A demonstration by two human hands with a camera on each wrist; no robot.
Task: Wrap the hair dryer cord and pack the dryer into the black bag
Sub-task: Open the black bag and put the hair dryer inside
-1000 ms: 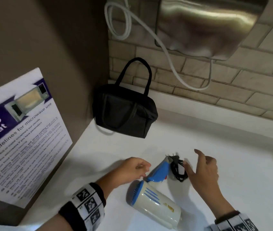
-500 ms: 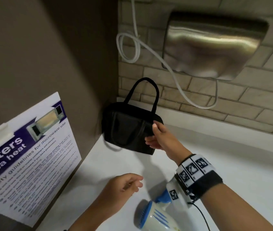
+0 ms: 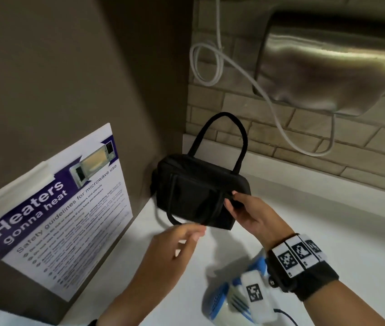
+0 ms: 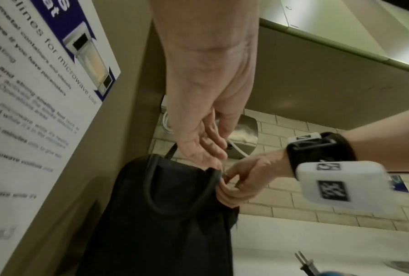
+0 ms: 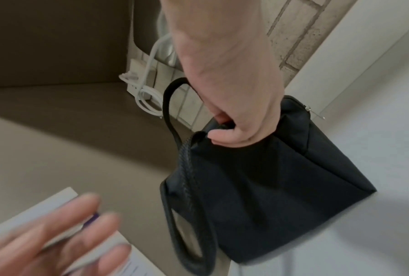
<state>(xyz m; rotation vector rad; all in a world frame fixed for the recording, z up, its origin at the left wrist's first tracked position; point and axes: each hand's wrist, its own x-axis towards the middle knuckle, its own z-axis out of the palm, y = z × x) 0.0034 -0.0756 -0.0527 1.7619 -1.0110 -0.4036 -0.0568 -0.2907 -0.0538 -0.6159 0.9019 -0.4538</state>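
Both hands have left the dryer on the tabletop behind them: the right grip now pinches the bag front edge, the left grip, fingers apart, nears it, so packing begins.

A shared pantry: microwave safety poster, brick-tiled wall, white counter.

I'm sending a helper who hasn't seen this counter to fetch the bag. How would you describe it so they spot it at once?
Look to the corner where the brown side wall with the microwave safety poster meets the brick wall. On the white counter there stands the black bag, a small soft fabric one. It alone has looped carry handles, and the right hand grips its near top edge.
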